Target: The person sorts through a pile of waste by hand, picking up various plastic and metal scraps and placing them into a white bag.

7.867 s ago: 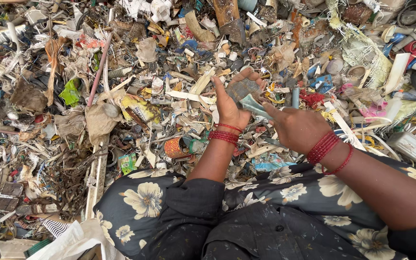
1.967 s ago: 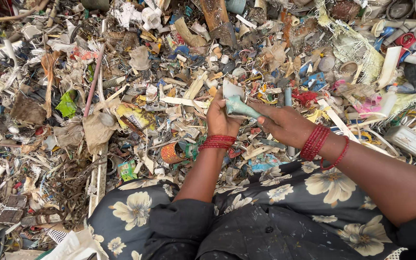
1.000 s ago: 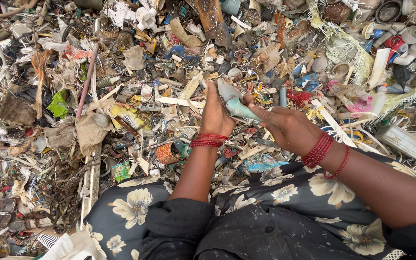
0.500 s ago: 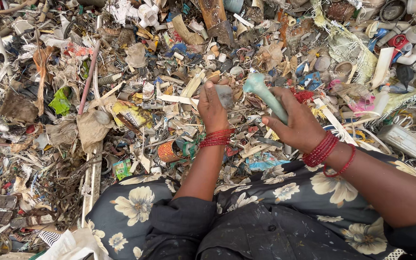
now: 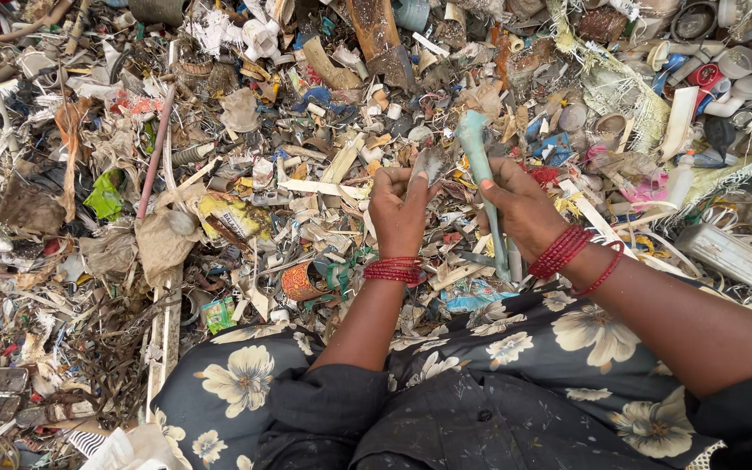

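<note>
The left hand (image 5: pixel 398 213) pinches one small grey flat scrap (image 5: pixel 429 163), fingers closed on it. Just beside, the right hand (image 5: pixel 522 209) grips one long pale-green plastic strip (image 5: pixel 483 178), held upright. Both hover over the ground's heap of mixed plastic and paper waste (image 5: pixel 219 174), which crowds every edge, leaving little open room.

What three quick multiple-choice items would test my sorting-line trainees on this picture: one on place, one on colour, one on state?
1. Where is the pale green strip?
A in the right hand
B on the lap
C under the pink rod

2. What colour are the wrist bangles?
A blue
B red
C white

3. How is the left hand?
A flat and empty
B out of view
C pinching a grey scrap

Key: 1 A, fingers wrap the strip; 2 B, red bands on both wrists; 3 C, fingertips close on the scrap.
</note>
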